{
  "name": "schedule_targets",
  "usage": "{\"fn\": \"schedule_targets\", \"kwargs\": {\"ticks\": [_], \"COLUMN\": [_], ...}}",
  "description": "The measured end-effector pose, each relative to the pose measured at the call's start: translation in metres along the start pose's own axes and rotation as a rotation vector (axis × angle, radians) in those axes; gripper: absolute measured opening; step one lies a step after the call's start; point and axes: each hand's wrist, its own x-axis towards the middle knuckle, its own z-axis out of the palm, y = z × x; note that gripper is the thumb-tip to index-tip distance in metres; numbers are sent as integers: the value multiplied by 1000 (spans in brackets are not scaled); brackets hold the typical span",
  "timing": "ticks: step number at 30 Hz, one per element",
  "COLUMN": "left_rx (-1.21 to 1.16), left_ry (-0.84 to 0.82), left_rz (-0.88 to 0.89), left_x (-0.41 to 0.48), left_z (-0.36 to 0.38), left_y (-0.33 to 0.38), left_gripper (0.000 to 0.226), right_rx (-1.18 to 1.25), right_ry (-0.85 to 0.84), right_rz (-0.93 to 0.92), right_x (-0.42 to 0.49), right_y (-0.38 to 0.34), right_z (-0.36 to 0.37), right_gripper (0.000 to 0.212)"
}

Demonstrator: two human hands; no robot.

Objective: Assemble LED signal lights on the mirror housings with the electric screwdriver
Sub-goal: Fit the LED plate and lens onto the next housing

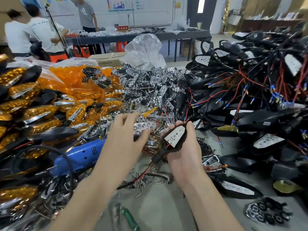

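The right hand (185, 147) holds one black mirror housing (179, 140) near the middle of the tabletop (166, 205). Its grip is curled round the shell, and the white LED board (175, 135) faces up, with red and black wires hanging below. The left hand (124, 130) is just beside it, fingers spread over the heap of chrome reflectors (150, 87). It is blurred, so I cannot tell if its grip has hold of a piece.

Under the left forearm lies the blue electric screwdriver (83, 154). Loose screws (141, 180) lie between the two forearms, and a green-handled tool (130, 219) lies nearer the front edge. At the left is a pile of orange lenses (70, 80), at the right a big tangle of black housings with wires (250, 97).

Behind the reflectors stand a crumpled clear plastic bag (145, 47) and a cardboard box (106, 58); what is in them I cannot see. Three people stand at a second tabletop (183, 35) further back.
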Motion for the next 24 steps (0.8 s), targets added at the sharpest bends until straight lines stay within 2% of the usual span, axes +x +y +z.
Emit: {"fn": "schedule_targets", "kwargs": {"ticks": [3, 5, 9, 14, 16, 18, 21, 24], "left_rx": [-95, -156, -227, -116, -122, -155, -138, -37], "left_ry": [37, 6, -46, -37, -60, -77, -23, 54], "left_rz": [46, 55, 66, 126, 119, 112, 121, 136], "left_x": [-29, -46, -50, -50, -51, -52, -50, -47], "left_z": [11, 16, 20, 24, 25, 26, 24, 18], "left_y": [-1, -1, 3, 11, 10, 8, 4, 1], "left_gripper": [24, 17, 26, 28, 30, 30, 26, 26], "right_rx": [38, 84, 84, 25, -11, -51, -98, -281], "right_ry": [-12, -32, -55, -64, -96, -163, -244, -278], "right_rz": [-9, -25, -30, 41, 27, -6, -24, -56], "right_x": [0, 1, 3, -1, -4, -5, -4, -7], "right_y": [0, -1, 1, 11, 12, 12, 12, 9], "right_z": [1, 0, 0, 5, 7, 4, 1, 1], "right_gripper": [38, 37, 40, 42, 32, 14, 30, 28]}}
